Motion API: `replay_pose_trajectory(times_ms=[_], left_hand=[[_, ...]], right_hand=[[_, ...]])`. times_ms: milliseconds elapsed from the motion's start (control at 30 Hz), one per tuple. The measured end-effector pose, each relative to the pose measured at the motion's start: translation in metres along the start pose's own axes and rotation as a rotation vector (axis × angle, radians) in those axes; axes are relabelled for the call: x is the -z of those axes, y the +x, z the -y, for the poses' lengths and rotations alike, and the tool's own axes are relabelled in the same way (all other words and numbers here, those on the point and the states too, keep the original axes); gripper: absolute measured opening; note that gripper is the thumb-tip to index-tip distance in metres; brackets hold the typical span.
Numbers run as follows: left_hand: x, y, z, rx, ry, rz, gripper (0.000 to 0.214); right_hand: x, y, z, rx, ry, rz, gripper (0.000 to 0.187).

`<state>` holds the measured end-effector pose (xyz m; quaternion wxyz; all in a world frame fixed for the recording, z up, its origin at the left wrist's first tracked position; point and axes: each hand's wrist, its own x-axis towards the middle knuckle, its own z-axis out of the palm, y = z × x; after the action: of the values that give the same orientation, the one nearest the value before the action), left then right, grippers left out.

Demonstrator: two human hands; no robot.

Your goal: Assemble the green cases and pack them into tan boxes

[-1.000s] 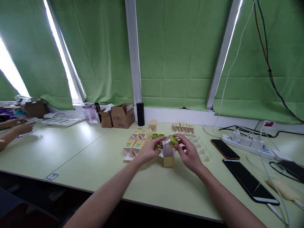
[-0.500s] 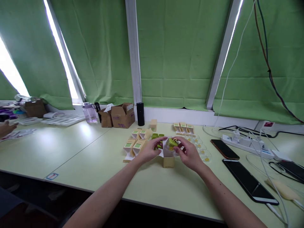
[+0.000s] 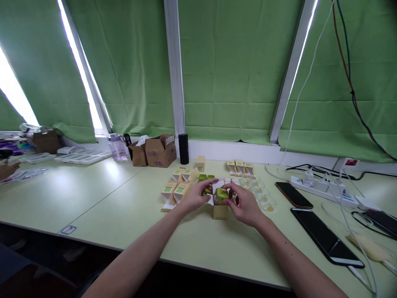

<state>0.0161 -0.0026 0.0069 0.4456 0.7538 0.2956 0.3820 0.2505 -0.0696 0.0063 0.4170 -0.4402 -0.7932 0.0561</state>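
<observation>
My left hand [image 3: 194,197] and my right hand [image 3: 245,203] meet over a small tan carton [image 3: 220,211] standing on the pale green table [image 3: 102,190]. The carton's white flaps are open. My right fingers pinch a small green object [image 3: 222,193] sitting in the carton's mouth. My left fingers curl against the carton's left flap. More tan cartons with green windows [image 3: 173,191] lie just left of my left hand. Clear plastic shells with yellow dots [image 3: 262,194] lie right of my right hand.
Brown cardboard boxes [image 3: 159,151], a black cylinder [image 3: 183,149] and a clear bottle [image 3: 117,147] stand at the back. Two phones [image 3: 325,238] and a power strip with cables [image 3: 322,186] lie to the right. Another person's hand [image 3: 8,169] rests at far left.
My right hand has lowered the green object from above the carton into its open top. The other person's arms at far left have pulled back.
</observation>
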Motion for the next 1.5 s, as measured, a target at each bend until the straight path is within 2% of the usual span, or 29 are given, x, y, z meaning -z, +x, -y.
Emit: replay_pose_trajectory(times_ms=[233, 400, 567, 967, 1500], left_hand=[[-0.001, -0.002, -0.003, -0.005, 0.011, -0.010, 0.082], [-0.002, -0.002, -0.004, -0.011, -0.003, 0.005, 0.082], [-0.001, -0.002, -0.004, -0.013, -0.009, 0.003, 0.082], [-0.001, -0.001, 0.002, -0.016, -0.032, 0.008, 0.082], [-0.002, -0.002, -0.001, -0.010, -0.052, 0.016, 0.080]], right_hand=[[-0.002, -0.002, 0.004, 0.025, 0.082, 0.056, 0.028], [-0.005, 0.001, 0.006, 0.067, 0.065, 0.040, 0.010], [-0.011, 0.002, 0.002, 0.075, 0.031, -0.008, 0.013], [-0.022, 0.002, -0.002, 0.045, 0.128, -0.101, 0.015], [-0.026, 0.003, -0.003, -0.004, 0.182, -0.132, 0.017]])
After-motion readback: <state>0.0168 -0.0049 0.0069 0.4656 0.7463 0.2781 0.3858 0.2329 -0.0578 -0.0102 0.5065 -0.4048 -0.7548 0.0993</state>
